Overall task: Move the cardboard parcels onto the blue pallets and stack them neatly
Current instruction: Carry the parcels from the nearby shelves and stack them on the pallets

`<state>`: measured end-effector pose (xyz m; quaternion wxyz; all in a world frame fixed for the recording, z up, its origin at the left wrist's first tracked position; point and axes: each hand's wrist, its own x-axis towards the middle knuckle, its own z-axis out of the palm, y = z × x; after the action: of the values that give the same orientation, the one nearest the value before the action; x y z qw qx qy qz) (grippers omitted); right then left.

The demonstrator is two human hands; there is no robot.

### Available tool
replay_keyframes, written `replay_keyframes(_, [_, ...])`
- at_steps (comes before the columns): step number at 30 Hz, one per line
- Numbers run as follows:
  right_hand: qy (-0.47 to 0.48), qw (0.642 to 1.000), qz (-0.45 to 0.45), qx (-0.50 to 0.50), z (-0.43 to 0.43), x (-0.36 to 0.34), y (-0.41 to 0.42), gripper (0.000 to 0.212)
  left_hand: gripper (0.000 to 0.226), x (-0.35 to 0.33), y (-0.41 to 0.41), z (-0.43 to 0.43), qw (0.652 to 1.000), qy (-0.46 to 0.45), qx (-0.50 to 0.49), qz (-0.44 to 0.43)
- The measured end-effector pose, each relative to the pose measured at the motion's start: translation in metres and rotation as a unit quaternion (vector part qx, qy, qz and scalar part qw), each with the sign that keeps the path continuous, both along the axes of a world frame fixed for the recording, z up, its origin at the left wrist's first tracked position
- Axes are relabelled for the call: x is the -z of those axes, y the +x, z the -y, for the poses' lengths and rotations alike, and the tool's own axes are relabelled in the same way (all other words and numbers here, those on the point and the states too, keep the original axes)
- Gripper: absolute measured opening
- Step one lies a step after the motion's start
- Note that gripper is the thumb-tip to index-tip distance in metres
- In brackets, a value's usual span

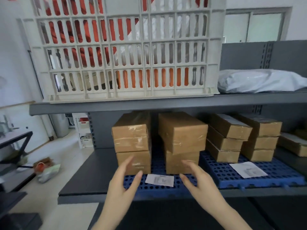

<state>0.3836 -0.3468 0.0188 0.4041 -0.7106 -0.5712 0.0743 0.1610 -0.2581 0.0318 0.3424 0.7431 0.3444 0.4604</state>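
Two parcel stacks (132,141) sat on the blue pallet (157,164), two high each. The top right parcel (181,132) lay skewed, overhanging the one below. Left hand (122,183) and right hand (199,181) hovered just in front, fingers spread, holding nothing. Risk: nudging the skewed parcel could tip it off, or sweep away the paper slip (159,180).

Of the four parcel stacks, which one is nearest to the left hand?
The leftmost stack, two parcels high: the left hand is just in front of its bottom parcel. The others stand further right.
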Motion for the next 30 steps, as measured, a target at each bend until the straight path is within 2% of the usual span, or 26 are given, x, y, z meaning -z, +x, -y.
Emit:
replay_keyframes(6, [0.016, 1.000, 0.025, -0.004, 0.047, -0.020, 0.046, 0.048, 0.049, -0.013, 0.065, 0.048, 1.000, 0.002, 0.019, -0.004])
replay_keyframes(12, [0.046, 0.999, -0.024, 0.009, 0.053, -0.034, 0.074, 0.056, 0.066, -0.024, 0.111, 0.039, 0.999, -0.007, 0.015, -0.034])
replay_keyframes(16, [0.044, 0.991, -0.124, 0.007, 0.031, -0.048, 0.081, 0.068, 0.079, -0.036, 0.133, 0.019, 0.995, -0.097, -0.001, -0.009])
replay_keyframes(20, [0.018, 0.983, -0.181, -0.012, -0.003, -0.056, 0.080, 0.071, 0.090, -0.038, 0.147, 0.002, 0.983, -0.181, 0.015, -0.006])
replay_keyframes(25, [0.037, 0.978, -0.207, -0.019, -0.025, -0.048, 0.063, 0.069, 0.078, -0.037, 0.156, -0.006, 0.980, -0.197, 0.022, 0.020])
replay_keyframes(30, [0.031, 0.982, -0.180, -0.039, -0.019, -0.040, 0.056, 0.075, 0.075, -0.033, 0.154, -0.007, 0.979, -0.200, 0.027, 0.028])
